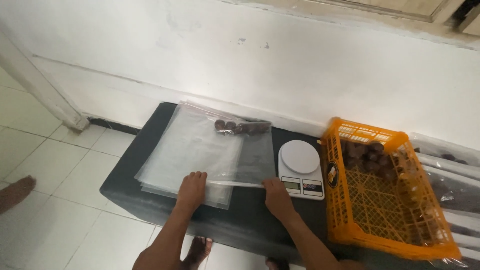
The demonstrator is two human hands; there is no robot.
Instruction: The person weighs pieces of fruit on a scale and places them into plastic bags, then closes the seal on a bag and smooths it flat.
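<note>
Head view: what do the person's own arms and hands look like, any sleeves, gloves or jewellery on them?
Both forearms are bare from the bottom edge of the picture up to the hands: no sleeves reach into view. The left hand and right hand wear no gloves. No watch, bracelet or ring can be made out on either wrist or on the fingers, though the picture is too soft to rule out something thin.
</note>
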